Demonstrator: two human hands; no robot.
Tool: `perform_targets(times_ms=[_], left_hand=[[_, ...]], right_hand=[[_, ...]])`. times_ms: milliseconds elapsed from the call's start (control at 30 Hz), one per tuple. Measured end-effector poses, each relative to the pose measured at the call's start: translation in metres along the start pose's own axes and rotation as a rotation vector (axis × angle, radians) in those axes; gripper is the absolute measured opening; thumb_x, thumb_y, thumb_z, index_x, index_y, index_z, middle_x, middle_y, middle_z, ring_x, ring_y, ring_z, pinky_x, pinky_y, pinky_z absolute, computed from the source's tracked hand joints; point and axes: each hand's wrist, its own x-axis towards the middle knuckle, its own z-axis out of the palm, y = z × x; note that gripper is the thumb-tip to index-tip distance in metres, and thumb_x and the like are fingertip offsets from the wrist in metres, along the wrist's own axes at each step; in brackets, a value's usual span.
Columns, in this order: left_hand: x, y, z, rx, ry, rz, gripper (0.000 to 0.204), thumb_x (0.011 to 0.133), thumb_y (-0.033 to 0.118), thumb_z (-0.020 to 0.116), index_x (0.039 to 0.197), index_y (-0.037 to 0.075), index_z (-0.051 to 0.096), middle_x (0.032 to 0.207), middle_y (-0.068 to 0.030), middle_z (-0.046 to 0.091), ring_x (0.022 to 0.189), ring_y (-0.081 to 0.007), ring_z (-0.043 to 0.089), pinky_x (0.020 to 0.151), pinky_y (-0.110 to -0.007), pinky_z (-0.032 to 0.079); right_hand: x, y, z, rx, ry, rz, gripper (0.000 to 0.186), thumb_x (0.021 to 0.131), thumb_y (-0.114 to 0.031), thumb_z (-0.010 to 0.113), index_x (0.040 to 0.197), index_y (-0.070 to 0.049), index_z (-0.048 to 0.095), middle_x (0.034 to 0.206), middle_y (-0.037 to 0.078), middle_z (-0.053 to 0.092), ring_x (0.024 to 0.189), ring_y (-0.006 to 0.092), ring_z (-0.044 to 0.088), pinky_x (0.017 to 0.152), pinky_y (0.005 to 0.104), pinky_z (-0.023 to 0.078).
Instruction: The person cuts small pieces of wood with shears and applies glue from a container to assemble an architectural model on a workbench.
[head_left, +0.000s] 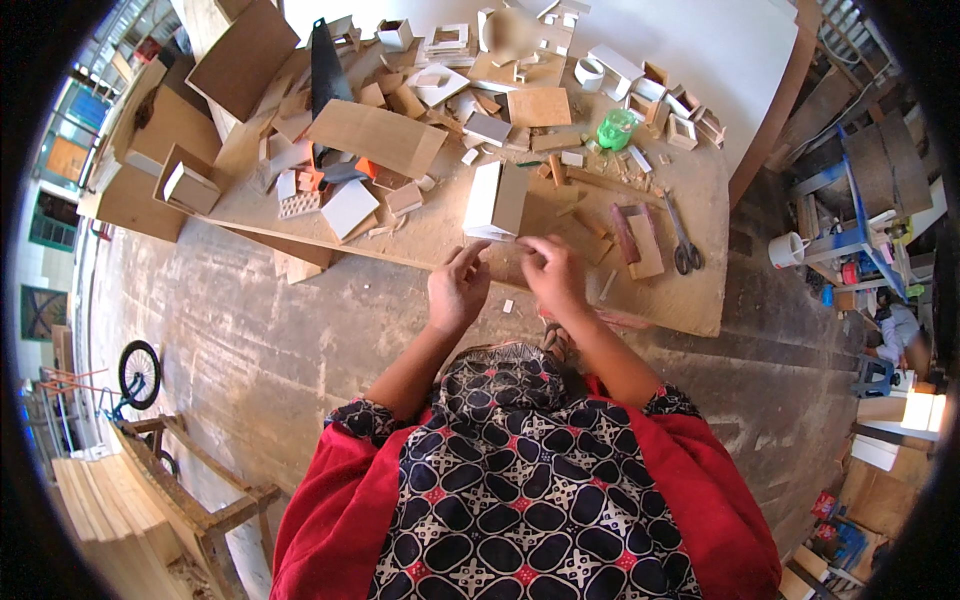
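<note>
Okay, so the piece being worked on is the angled white-and-tan thing (482, 198), two flat panels meeting like a half-open book, standing at the near side of the workbench (690, 300), right in front of the person. Both hands are at its near end: left hand (460, 288) just off the lower corner on the left, right hand (556, 274) with bent fingers beside the right corner. Neither palm is wrapped around anything. Fingers look curled in toward the thumbs, but whether they're pinching some tiny bit or just about touching the edge, I honestly can't tell from up here

My read on the step: close fingertip work around that near edge, maybe fitting or checking the join. Next move, I'd guess, calls for a light touch and keeping the panels from tipping, nothing forceful

Tools within sight: scissors (684, 243) lying over to the right, and a saw (325, 75) with a dark blade among the offcuts at far left. A green see-through plastic container (615, 128) sits behind, amid white and bare-wood scraps

As for brands or labels, nothing I can read on the piece or the bench stuff; the shirt (520, 470) just has a black, white and red pattern, no lettering that I can make out
</note>
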Motion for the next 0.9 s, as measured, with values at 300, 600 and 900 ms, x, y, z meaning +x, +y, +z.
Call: perform_targets(times_ms=[300, 600, 900], left_hand=[[-0.022, -0.007, -0.015, -0.049, 0.08, -0.043, 0.01, 0.08, 0.001, 0.063, 0.089, 0.001, 0.068, 0.075, -0.0111, 0.063, 0.062, -0.0179, 0.061, 0.059, -0.027, 0.048], [-0.047, 0.005, -0.002, -0.022, -0.088, -0.104, 0.007, 0.078, 0.006, 0.069, 0.083, 0.001, 0.07, 0.073, -0.0108, 0.063, 0.063, -0.018, 0.061, 0.057, -0.028, 0.047], [-0.052, 0.022, 0.016, -0.103, -0.102, -0.171, 0.01, 0.079, 0.01, 0.071, 0.079, 0.0, 0.069, 0.072, -0.0102, 0.063, 0.06, -0.0174, 0.061, 0.056, -0.028, 0.048]], right_hand=[[0.039, 0.058, -0.088, -0.196, 0.162, 0.107, 0.017, 0.081, -0.02, 0.067, 0.077, -0.004, 0.067, 0.067, 0.011, 0.062, 0.059, 0.0268, 0.06, 0.056, 0.0369, 0.045], [0.048, 0.051, -0.117, -0.276, -0.034, 0.047, 0.011, 0.077, -0.015, 0.067, 0.086, -0.009, 0.069, 0.079, 0.008, 0.065, 0.069, 0.0266, 0.062, 0.065, 0.0375, 0.049], [0.069, 0.053, -0.09, -0.238, -0.189, -0.258, 0.011, 0.075, -0.013, 0.069, 0.085, -0.009, 0.071, 0.083, 0.009, 0.062, 0.082, 0.0288, 0.06, 0.071, 0.0399, 0.049]])
